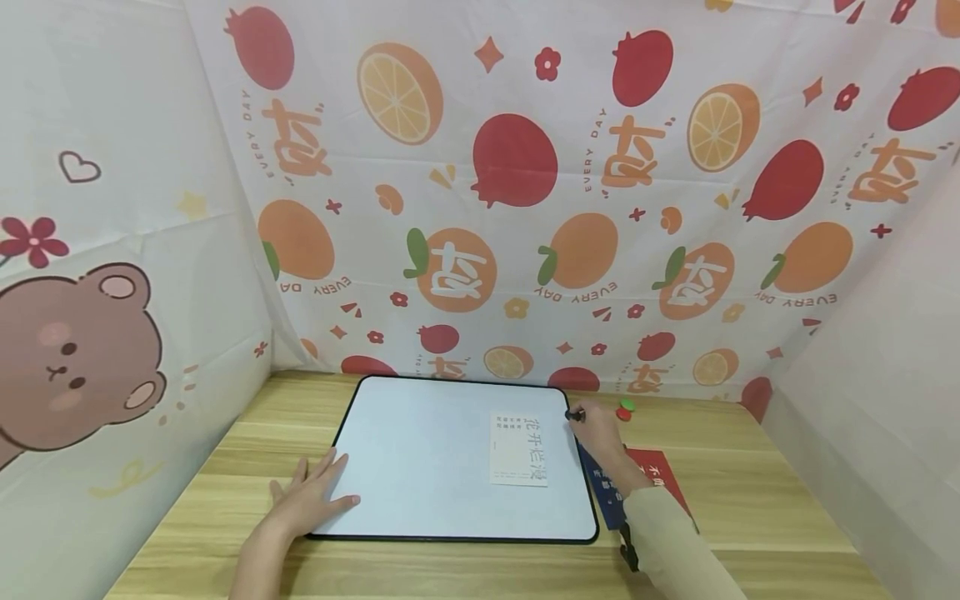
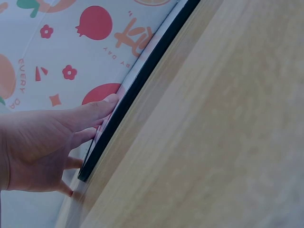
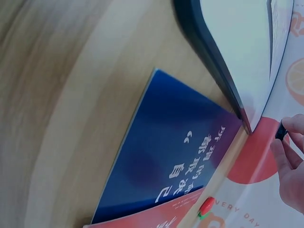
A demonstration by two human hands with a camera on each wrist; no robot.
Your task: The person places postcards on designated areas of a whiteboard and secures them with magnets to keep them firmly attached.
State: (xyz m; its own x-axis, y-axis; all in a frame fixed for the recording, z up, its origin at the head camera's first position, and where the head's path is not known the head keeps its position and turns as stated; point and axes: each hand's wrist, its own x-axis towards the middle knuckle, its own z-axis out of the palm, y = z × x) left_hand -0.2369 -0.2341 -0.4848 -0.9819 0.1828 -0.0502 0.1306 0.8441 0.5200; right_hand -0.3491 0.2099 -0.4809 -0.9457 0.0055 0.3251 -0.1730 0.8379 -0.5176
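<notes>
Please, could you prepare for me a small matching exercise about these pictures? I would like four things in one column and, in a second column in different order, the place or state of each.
Things:
1. White card
2. Left hand
3. Right hand
4. Red card

Place or state:
A. Pinching a small black object
B. Lying on the table, right of the whiteboard
C. Lying flat on the whiteboard
D. At the whiteboard's left edge

Right pairs: 1-C, 2-D, 3-A, 4-B
</notes>
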